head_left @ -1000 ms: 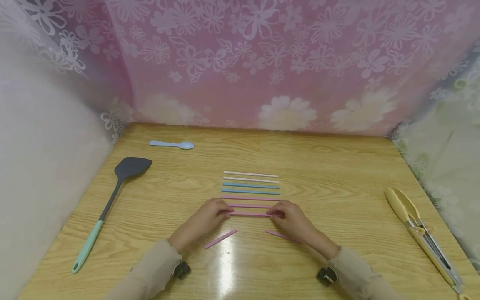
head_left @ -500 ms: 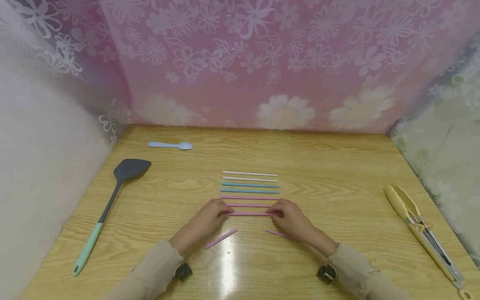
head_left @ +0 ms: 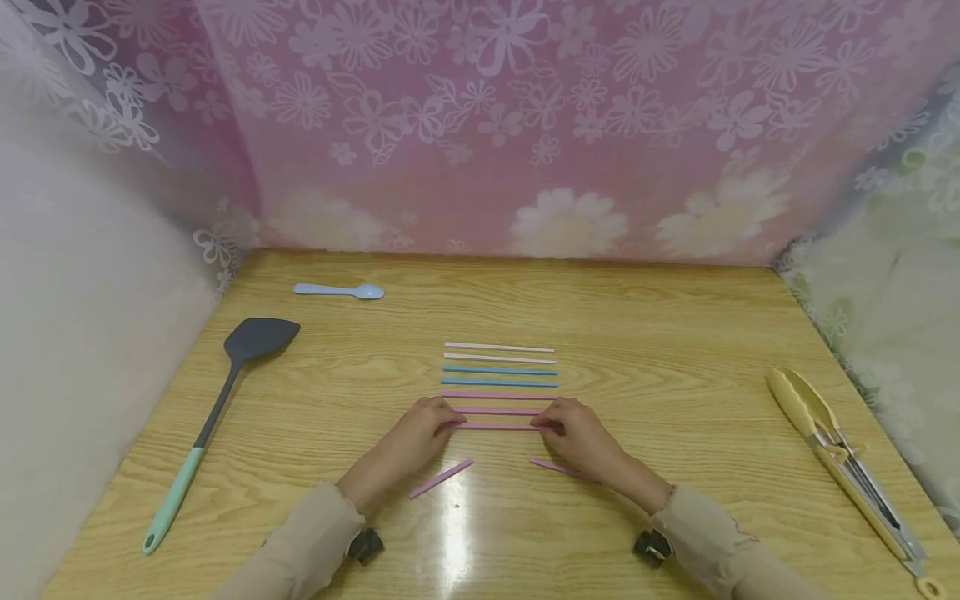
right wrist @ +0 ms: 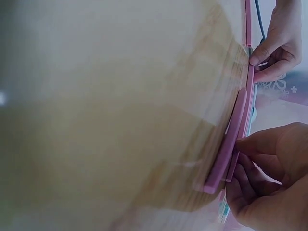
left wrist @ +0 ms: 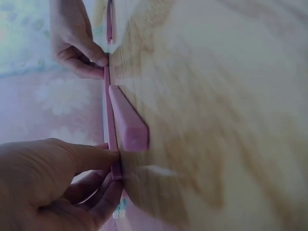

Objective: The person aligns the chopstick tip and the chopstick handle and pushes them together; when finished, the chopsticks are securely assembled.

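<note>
Slim square-ended sticks lie in a parallel row: white (head_left: 499,347), blue (head_left: 499,369) and pink (head_left: 499,396), from far to near. My left hand (head_left: 422,429) pinches the left end of the row's nearest pink stick (head_left: 495,427); my right hand (head_left: 581,433) pinches its right end. Thumbs and fingers at both ends show in the wrist views. A shorter pink stick (head_left: 441,478) lies slanted on the near side of the left hand. Another slanted pink stick (head_left: 555,468) lies below the right hand, partly hidden by it in the head view.
A black spatula (head_left: 258,337) with a green handle lies at the left. Behind it is a pale blue spoon (head_left: 341,290). Yellow-tipped tongs (head_left: 843,467) lie at the right. Patterned cloth (head_left: 480,133) hangs along the back of the wooden table (head_left: 660,333).
The nearest pink stick of the row has shifted very slightly away from me, with both hands still on it. The head view has drifted a little. The other sticks keep their places.
</note>
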Demonstrator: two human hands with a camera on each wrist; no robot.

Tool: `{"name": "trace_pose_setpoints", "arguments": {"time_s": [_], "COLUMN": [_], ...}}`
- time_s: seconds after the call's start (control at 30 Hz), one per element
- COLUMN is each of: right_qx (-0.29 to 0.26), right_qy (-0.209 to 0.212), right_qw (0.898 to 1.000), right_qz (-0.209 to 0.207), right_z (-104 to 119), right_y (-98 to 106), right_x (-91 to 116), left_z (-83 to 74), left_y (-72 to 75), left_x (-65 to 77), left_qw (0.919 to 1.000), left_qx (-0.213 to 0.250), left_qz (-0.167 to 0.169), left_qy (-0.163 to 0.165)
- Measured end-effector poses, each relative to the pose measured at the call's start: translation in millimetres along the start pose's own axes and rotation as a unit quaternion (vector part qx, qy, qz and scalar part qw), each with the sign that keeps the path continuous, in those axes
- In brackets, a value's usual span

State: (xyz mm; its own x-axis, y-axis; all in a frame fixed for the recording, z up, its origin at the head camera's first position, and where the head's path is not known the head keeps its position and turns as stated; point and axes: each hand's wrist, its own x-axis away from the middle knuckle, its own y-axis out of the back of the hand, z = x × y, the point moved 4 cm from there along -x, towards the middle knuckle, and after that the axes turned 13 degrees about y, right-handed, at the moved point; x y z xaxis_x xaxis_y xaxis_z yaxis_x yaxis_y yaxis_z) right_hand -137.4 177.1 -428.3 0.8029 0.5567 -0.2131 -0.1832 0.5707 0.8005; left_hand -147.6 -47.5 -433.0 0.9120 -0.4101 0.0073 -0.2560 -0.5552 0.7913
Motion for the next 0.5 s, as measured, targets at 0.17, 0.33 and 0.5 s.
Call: {"name": "trace_pose_setpoints", "arguments": {"time_s": [0.17, 0.33, 0.5], "right_qx": [0.004, 0.003, 0.004], "right_qy": [-0.005, -0.013, -0.016], "right_qw": [1.0, 1.0, 1.0], "right_qz": [0.004, 0.004, -0.002], "right_z": [-0.6, -0.7, -0.1], "right_y": [-0.7, -0.7, 0.3], "right_x": [0.0, -0.3, 0.1], "left_z": [-0.6, -0.6, 0.3], "left_y": [0.8, 1.1, 1.7], "left_x": [0.4, 0.8, 2.6], "left_qw": [1.0, 1.0, 0.9999], "left_qx": [-0.001, 0.005, 0.015], "left_qz": [-0.003, -0.003, -0.001], "left_qy": [-0.003, -0.002, 0.007]}}
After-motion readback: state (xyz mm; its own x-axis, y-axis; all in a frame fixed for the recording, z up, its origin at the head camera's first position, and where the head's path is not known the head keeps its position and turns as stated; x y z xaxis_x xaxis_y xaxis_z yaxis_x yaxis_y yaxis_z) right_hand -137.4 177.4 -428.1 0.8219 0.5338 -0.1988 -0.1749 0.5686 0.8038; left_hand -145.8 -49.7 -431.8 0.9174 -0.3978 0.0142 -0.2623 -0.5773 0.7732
